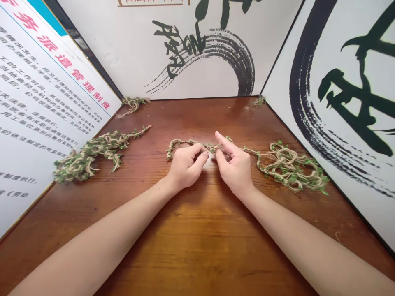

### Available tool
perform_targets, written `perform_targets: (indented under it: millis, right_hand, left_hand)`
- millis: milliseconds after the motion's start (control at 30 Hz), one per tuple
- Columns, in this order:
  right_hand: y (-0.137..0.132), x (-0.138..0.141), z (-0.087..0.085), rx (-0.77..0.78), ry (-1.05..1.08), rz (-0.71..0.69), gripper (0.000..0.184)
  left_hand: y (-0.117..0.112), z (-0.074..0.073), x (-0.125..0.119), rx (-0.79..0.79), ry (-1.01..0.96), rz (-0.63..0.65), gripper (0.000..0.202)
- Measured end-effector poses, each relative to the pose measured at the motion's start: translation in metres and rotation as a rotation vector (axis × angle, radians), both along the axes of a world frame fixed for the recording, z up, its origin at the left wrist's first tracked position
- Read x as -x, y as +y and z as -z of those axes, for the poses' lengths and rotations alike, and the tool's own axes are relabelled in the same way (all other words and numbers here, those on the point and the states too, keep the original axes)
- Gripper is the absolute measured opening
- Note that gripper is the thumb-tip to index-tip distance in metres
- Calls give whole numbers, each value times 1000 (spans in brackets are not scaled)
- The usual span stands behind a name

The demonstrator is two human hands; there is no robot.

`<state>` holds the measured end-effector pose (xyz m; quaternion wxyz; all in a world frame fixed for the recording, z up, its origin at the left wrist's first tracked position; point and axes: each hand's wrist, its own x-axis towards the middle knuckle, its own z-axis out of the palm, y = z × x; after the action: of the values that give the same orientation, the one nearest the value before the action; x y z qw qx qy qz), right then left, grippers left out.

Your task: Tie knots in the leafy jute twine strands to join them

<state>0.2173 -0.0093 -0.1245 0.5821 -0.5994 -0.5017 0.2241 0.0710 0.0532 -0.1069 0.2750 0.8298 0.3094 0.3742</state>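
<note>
A length of jute twine with small green leaves (258, 161) runs across the middle of the table between my two hands. My left hand (189, 165) pinches it between thumb and fingers, and a loop of the twine curls out past that hand to the left. Just to the right, my right hand (233, 166) also pinches the leafy twine, its index finger stretched up and away. Only a short piece shows between the fingertips. From my right hand the twine leads to a loose coiled heap (296, 168) on the right.
A bundle of leafy twine (92, 156) lies on the left of the wooden table (185, 238). Smaller tufts sit at the back left (134, 105) and back right (259, 101). Upright printed panels (197, 82) border the table at the back and both sides.
</note>
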Motion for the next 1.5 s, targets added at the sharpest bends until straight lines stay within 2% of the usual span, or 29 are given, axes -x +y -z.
perform_targets:
  millis: [133,200,300,333,433,500,633,733,833,933,1333,1500]
  right_hand:
    - [2,0,1,1,41,-82,40]
    - [2,0,0,-39,-66,-79,31]
    - [1,-1,-2,-139,-269,-6,24]
    - [1,-1,-3,-163,-292,18,27]
    - [-1,-1,-3,-214,-279,88,57]
    - [-2,-2,-5,-229,-274,103,63]
    - [-1,-2,-6,-197,-199,-73,35]
    - [2,-1,-3,-111,-10,-163,20]
    - [4,0,1,-74,193,-178,25]
    - [7,0,3,-82,270,-177,25]
    - [9,-2,5,-25,217,-348,14]
    - [11,-5,3,22,208,-338,16]
  left_hand:
    - [-5,1,0,90,-210,77,22]
    - [-9,3,-1,130,-304,73,22]
    - [-13,3,-3,152,-310,74,22]
    - [-13,3,-4,158,-295,71,22]
    - [-13,1,-5,192,-258,46,25]
    - [-11,0,-6,223,-243,31,25]
    - [-9,-2,-5,274,-251,54,26]
    - [-9,-1,-4,295,-297,99,27]
    - [-11,-1,-4,271,-313,131,30]
    - [-11,-1,-4,235,-286,134,27]
    - [-6,3,-6,-55,-255,12,14]
    - [-5,1,-5,39,-266,30,16]
